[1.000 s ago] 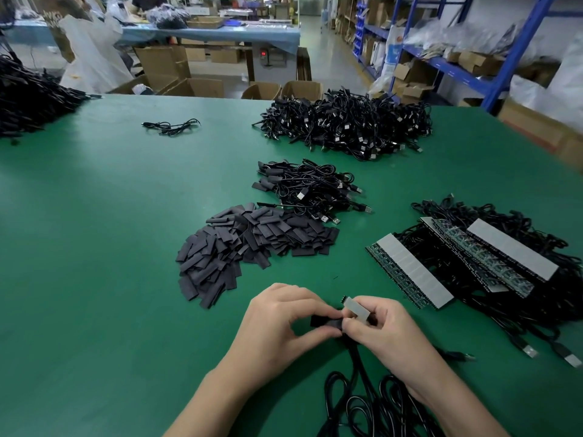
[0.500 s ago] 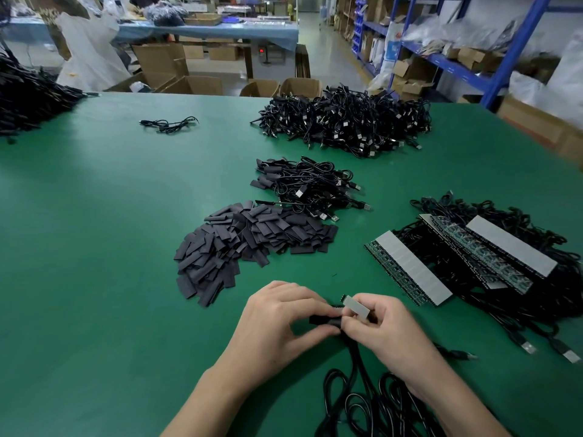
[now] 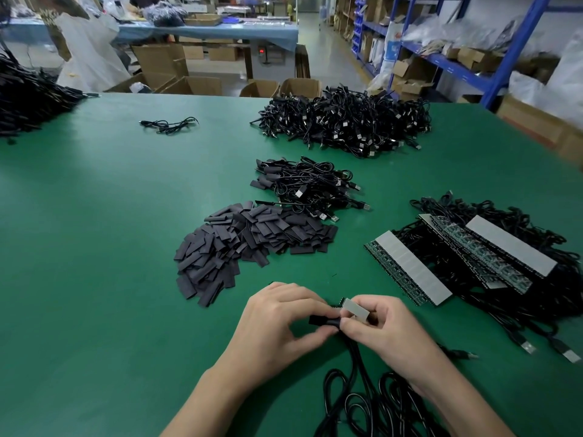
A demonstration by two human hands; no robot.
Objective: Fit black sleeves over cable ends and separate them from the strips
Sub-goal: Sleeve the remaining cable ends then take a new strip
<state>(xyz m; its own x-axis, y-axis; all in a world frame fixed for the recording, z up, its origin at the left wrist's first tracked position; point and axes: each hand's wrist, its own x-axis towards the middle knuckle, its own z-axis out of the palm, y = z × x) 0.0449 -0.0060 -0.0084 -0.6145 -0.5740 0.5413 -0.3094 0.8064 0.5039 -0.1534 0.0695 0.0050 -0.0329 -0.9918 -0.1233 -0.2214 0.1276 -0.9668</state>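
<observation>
Black sleeve [image 3: 322, 320] sits at 6 o'clock, just above the surface [image 3: 94, 263], pinched by the left hand [image 3: 280, 323]. The right hand [image 3: 391, 335] has its fingers [image 3: 362, 329] grasping a short strip piece [image 3: 354, 310], probably to steady the cable [image 3: 355, 357] while the sleeve goes over its hidden end. One sleeve pile [image 3: 252, 244] lies at 11 o'clock, three strips [image 3: 410, 269] at 2, and two cable heaps [image 3: 315, 187] at 12.

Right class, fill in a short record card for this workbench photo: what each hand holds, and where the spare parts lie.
left hand: pinches a black sleeve
right hand: grips a short strip piece, grey-backed, held against the sleeve
cables: loop down from between the hands
loose sleeves: heaped beyond the left hand
full strips: lying on tangled cables, right side
table: green
</observation>
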